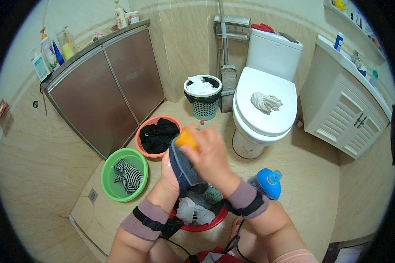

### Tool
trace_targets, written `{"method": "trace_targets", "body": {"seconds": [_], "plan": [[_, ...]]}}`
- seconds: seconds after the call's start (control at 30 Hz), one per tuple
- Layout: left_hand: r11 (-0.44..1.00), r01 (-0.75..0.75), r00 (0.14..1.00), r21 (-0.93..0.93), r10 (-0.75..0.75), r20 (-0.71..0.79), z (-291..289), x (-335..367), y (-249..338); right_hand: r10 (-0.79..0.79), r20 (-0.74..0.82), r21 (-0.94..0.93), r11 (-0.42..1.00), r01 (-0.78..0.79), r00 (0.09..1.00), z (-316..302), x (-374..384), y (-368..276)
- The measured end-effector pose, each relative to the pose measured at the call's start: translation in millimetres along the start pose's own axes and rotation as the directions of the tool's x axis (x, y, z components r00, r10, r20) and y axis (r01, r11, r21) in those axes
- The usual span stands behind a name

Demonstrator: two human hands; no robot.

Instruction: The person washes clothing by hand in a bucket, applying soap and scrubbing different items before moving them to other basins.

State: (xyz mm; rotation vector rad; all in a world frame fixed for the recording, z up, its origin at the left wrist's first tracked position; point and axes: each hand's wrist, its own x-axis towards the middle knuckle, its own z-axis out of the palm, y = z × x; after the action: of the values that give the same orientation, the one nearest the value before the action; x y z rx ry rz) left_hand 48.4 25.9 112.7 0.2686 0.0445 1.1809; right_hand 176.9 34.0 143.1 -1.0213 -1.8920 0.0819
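My left hand (167, 174) is closed around a dark blue-grey garment (185, 167) with a paler seam, holding it up over a red basin (210, 226). My right hand (210, 158) grips a yellow-orange bar of soap (186, 139) and presses it against the upper part of the cloth. Below, the basin holds several wet pieces, among them a whitish cloth (192, 211) and a greenish patterned one (213, 194). The hanging garment and my forearms hide part of the basin.
An orange basin (138, 142) of black clothes and a green basin (102, 177) with a striped cloth stand left. Beyond are a waste basket (204, 108) and a toilet (243, 98) with a cloth on its lid. A blue jug (272, 184) stands right.
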Motion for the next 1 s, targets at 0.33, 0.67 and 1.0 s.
{"method": "trace_targets", "body": {"seconds": [0.33,0.67,1.0], "plan": [[1.000,0.010,0.995,0.001,-0.010,0.100,14,-26,-8,0.093,-0.018,-0.111,0.989,-0.095,0.995,-10,8,-9],[0.992,0.050,0.970,-0.120,-0.020,0.241,31,-50,12,-0.127,0.018,-0.064,0.990,0.128,0.992,-4,-6,-65],[0.990,-0.137,0.955,-0.008,0.135,0.265,-32,-57,50,-0.289,0.074,0.064,0.956,0.285,0.954,7,-19,-123]]}}
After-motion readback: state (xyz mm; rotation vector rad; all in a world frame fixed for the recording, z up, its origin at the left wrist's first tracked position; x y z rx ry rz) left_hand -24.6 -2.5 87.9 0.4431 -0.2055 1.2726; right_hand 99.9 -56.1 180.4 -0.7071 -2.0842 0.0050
